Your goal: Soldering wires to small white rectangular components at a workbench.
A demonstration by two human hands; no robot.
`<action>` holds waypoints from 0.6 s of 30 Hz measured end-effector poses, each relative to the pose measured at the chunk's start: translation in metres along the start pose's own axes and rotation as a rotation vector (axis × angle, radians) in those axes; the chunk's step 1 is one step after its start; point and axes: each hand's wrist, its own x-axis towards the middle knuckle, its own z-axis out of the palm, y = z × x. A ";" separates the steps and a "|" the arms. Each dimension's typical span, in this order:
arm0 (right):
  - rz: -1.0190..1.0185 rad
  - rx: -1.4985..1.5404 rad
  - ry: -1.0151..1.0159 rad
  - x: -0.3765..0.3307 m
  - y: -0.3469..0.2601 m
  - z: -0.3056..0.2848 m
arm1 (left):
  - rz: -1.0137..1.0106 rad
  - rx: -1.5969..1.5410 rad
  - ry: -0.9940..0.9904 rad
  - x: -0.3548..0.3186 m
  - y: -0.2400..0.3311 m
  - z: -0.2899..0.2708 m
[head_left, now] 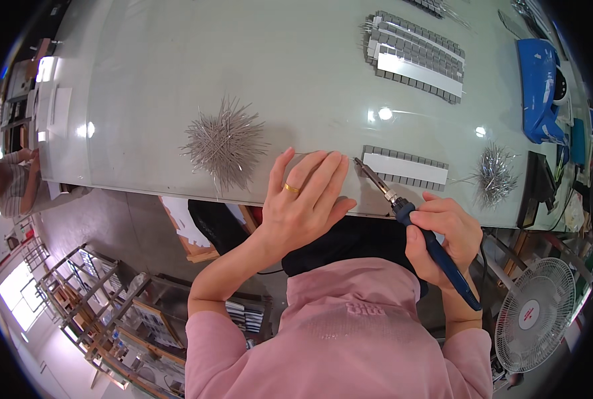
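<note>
My left hand (303,196) lies near the table's front edge, fingers stretched out side by side and thumb apart. A thin wire seems to run under its fingertips, though most of it is hidden. In my right hand (448,233) is a soldering iron (452,269) with a dark blue handle. Its metal tip points up and left, close beside my left fingertips. Just right of the tip rests a white strip (406,168) edged with small grey blocks. Left of my left hand sits a spiky heap of thin metal wires (224,143).
A smaller wire heap (497,174) lies to the right, before a dark stand (539,189). Several similar strips (419,63) are stacked farther back, near a blue device (539,93). A fan (535,316) stands lower right. At far left, another person (18,176) is by the table (263,60).
</note>
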 end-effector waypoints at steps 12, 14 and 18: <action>-0.038 -0.030 -0.052 0.008 0.000 -0.002 | 0.004 -0.085 0.163 -0.012 -0.003 0.004; 0.110 0.136 0.053 -0.005 0.019 -0.002 | 0.023 -0.109 0.204 -0.014 0.004 0.003; 0.190 0.437 0.380 -0.040 0.038 -0.014 | 0.065 -0.146 0.119 -0.009 0.026 -0.001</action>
